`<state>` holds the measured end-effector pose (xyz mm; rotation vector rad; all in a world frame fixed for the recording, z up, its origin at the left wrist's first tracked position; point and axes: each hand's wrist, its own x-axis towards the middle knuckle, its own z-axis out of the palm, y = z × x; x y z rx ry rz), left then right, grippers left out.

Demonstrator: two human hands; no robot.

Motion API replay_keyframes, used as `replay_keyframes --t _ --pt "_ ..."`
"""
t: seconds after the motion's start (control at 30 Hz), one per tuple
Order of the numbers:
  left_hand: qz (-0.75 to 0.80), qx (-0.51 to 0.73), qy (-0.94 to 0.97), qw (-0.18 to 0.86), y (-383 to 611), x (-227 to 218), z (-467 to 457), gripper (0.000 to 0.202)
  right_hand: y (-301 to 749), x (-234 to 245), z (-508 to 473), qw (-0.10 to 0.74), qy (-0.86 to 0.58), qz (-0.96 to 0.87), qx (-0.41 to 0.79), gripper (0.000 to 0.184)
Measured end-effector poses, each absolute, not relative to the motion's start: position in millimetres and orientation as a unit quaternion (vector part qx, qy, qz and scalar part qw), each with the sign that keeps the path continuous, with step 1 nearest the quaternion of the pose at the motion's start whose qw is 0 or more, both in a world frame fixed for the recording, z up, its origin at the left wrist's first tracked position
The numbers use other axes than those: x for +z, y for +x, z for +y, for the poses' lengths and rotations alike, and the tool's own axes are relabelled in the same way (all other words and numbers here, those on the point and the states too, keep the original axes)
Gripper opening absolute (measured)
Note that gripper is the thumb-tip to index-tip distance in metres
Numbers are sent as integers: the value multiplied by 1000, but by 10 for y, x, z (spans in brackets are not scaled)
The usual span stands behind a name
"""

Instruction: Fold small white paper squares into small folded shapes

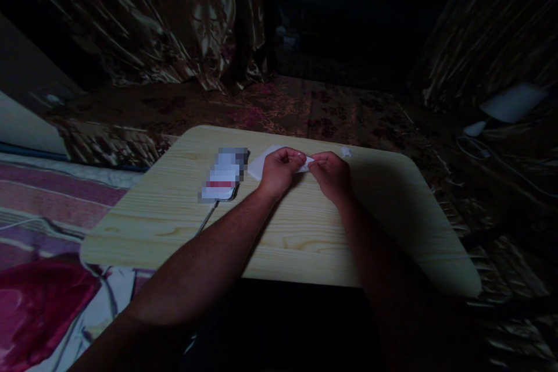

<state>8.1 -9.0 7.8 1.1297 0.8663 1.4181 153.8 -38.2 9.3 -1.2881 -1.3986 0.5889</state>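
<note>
Both hands meet over the far middle of a pale wood-grain table [174, 226]. My left hand [281, 171] pinches a small piece of white paper [306, 163] by its left side. From the right, my right hand [332, 174] pinches the same paper between thumb and finger. More white paper [258, 164] lies flat on the table, partly hidden beneath my left hand. A small white crumpled or folded paper piece [346, 151] rests beyond my right hand, near the far edge.
Left of my hands lies a phone [224, 174], its screen blurred, with a white cable [206, 220] running toward me. Patterned curtains [196, 11] hang behind the table. A white lamp [514, 103] stands at the right. Striped bedding [39, 203] and pink-red cloth [47, 308] are at the left.
</note>
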Motion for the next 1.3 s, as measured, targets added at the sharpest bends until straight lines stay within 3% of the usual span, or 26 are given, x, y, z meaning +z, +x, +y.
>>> replay_keyframes --t 1.3 --pt "366 542 500 568 89 52 -128 30 1571 112 -367 529 -573 -576 246 15"
